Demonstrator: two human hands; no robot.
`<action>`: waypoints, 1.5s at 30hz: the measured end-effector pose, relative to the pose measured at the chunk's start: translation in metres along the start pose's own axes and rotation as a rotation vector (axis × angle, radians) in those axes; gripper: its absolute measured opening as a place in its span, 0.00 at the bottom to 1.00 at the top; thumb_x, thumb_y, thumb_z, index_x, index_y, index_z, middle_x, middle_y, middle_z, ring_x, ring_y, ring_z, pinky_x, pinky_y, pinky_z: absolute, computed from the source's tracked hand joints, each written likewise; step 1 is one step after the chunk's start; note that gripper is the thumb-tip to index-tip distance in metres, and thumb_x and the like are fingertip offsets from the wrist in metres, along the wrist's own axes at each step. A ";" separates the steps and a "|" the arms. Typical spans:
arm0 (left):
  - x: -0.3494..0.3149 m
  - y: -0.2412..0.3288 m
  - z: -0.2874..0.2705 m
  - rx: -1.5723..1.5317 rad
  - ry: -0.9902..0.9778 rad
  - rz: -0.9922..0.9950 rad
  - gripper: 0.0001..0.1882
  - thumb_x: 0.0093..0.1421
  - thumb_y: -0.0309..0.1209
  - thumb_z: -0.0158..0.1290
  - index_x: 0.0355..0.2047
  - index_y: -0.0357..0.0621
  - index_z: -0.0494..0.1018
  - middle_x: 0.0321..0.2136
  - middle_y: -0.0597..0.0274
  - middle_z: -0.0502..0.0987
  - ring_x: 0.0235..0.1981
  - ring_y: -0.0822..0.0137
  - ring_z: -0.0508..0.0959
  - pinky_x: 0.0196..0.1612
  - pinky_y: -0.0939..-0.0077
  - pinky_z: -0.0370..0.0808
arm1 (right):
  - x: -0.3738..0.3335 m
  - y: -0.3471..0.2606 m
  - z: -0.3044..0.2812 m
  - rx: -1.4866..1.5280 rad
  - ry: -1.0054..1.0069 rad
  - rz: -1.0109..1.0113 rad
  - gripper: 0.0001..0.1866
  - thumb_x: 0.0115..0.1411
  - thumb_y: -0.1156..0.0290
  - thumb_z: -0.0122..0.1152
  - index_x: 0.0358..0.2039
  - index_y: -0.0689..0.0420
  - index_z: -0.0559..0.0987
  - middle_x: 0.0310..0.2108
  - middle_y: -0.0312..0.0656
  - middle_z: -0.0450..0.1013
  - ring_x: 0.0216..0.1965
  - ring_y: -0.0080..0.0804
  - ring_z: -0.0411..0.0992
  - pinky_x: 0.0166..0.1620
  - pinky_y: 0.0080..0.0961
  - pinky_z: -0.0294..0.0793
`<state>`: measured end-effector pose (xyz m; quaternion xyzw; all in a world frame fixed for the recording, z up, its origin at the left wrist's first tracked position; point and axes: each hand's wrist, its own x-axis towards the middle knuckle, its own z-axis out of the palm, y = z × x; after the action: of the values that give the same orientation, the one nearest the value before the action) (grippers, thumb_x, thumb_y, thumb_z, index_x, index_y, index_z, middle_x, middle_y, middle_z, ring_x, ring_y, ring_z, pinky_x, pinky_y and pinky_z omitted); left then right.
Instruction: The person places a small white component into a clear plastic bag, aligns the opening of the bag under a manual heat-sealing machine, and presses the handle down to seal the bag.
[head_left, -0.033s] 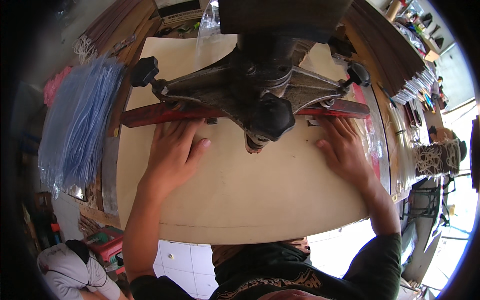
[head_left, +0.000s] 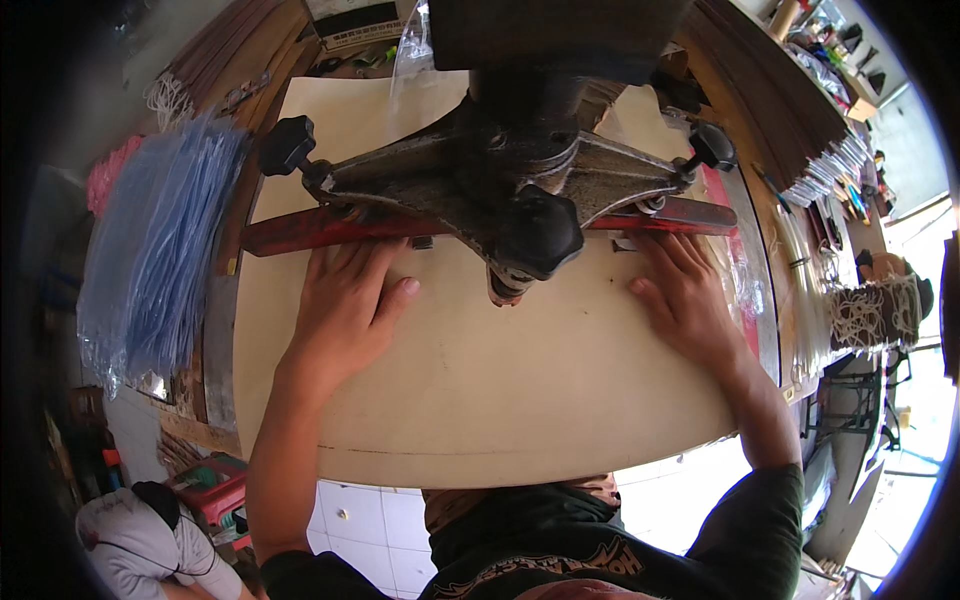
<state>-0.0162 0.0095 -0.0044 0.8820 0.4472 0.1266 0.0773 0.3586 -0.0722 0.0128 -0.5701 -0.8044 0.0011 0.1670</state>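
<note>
Both hands lie on a large cream-coloured sheet (head_left: 480,400) spread over the worktop. My left hand (head_left: 345,300) rests palm down with its thumb apart, the fingertips reaching under a long red bar (head_left: 300,230). On the other side my right hand (head_left: 685,295) lies the same way, its fingertips hidden at the bar. Neither hand appears to hold anything. Above the bar stands a dark metal press head (head_left: 520,150) with spreading arms. Black knobs, one of them at front (head_left: 541,233), are fixed to it. Small dark pieces (head_left: 421,242) show beside the fingertips, just in front of the bar.
To the left hangs a thick bundle of bluish clear plastic strips (head_left: 160,250). Brown cord-ended stacks (head_left: 780,110) lie at the far right, with a bundle of pale strips (head_left: 808,280) nearer. A person in grey (head_left: 140,540) crouches at the lower left by a red crate (head_left: 215,485).
</note>
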 end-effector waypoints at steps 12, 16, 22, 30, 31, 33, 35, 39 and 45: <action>-0.032 -0.009 -0.014 -0.041 -0.096 0.081 0.30 0.69 0.41 0.50 0.67 0.41 0.62 0.66 0.43 0.64 0.71 0.48 0.57 0.72 0.45 0.52 | -0.015 0.004 -0.001 0.142 0.332 -0.162 0.10 0.61 0.71 0.63 0.40 0.63 0.82 0.37 0.49 0.80 0.40 0.50 0.79 0.45 0.39 0.78; -0.086 0.049 -0.070 -0.395 -0.382 0.348 0.22 0.62 0.36 0.57 0.53 0.35 0.73 0.52 0.46 0.76 0.54 0.44 0.75 0.60 0.48 0.70 | -0.033 0.031 -0.037 -0.004 0.547 -0.120 0.06 0.59 0.73 0.67 0.27 0.60 0.82 0.26 0.42 0.81 0.24 0.42 0.79 0.30 0.33 0.79; -0.215 0.128 -0.150 -0.617 -0.405 1.287 0.09 0.65 0.35 0.53 0.31 0.42 0.74 0.32 0.58 0.75 0.35 0.56 0.76 0.45 0.54 0.73 | -0.052 0.100 -0.094 -0.247 0.343 0.572 0.11 0.62 0.55 0.65 0.39 0.45 0.87 0.32 0.44 0.83 0.35 0.43 0.82 0.37 0.40 0.79; -0.240 0.172 -0.136 -0.453 0.022 1.796 0.11 0.66 0.39 0.52 0.34 0.47 0.78 0.36 0.64 0.78 0.40 0.60 0.75 0.51 0.58 0.70 | -0.142 0.216 -0.119 -0.532 -0.023 0.742 0.11 0.47 0.62 0.77 0.28 0.51 0.84 0.26 0.41 0.79 0.33 0.41 0.80 0.38 0.40 0.79; -0.209 0.172 -0.141 -0.637 -0.323 1.735 0.11 0.67 0.40 0.52 0.33 0.48 0.77 0.36 0.65 0.77 0.39 0.62 0.75 0.51 0.59 0.71 | -0.150 0.249 -0.114 -0.479 -0.036 0.706 0.10 0.47 0.64 0.77 0.26 0.52 0.84 0.26 0.41 0.79 0.33 0.39 0.80 0.38 0.38 0.78; -0.160 0.176 -0.131 -0.914 -0.647 1.571 0.13 0.68 0.40 0.53 0.30 0.48 0.76 0.33 0.67 0.77 0.35 0.67 0.76 0.48 0.66 0.74 | -0.162 0.268 -0.097 -0.354 -0.039 0.678 0.08 0.46 0.68 0.76 0.24 0.55 0.84 0.25 0.42 0.79 0.31 0.36 0.80 0.36 0.35 0.78; -0.142 0.163 -0.086 -0.920 -0.698 1.582 0.17 0.70 0.44 0.51 0.42 0.42 0.77 0.40 0.59 0.78 0.40 0.62 0.80 0.51 0.56 0.75 | -0.168 0.267 -0.115 -0.263 0.054 0.695 0.05 0.45 0.72 0.74 0.22 0.58 0.85 0.24 0.43 0.79 0.27 0.33 0.80 0.33 0.32 0.78; -0.096 0.156 -0.047 -1.161 -0.635 1.143 0.22 0.58 0.47 0.64 0.45 0.45 0.79 0.39 0.63 0.81 0.41 0.56 0.79 0.50 0.59 0.74 | -0.160 0.280 -0.101 -0.148 0.001 0.558 0.04 0.45 0.75 0.70 0.24 0.62 0.86 0.19 0.44 0.79 0.18 0.30 0.77 0.27 0.32 0.77; -0.078 0.141 0.018 -1.137 -0.294 0.642 0.14 0.65 0.36 0.61 0.45 0.39 0.79 0.37 0.60 0.83 0.39 0.59 0.82 0.45 0.68 0.77 | -0.151 0.278 -0.125 -0.001 -0.109 0.759 0.07 0.54 0.71 0.63 0.27 0.62 0.84 0.20 0.41 0.79 0.19 0.28 0.77 0.22 0.29 0.76</action>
<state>0.0534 -0.1367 0.0020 0.8015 0.0112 0.2376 0.5487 0.6917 -0.1373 0.0367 -0.8266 -0.5438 0.0927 0.1115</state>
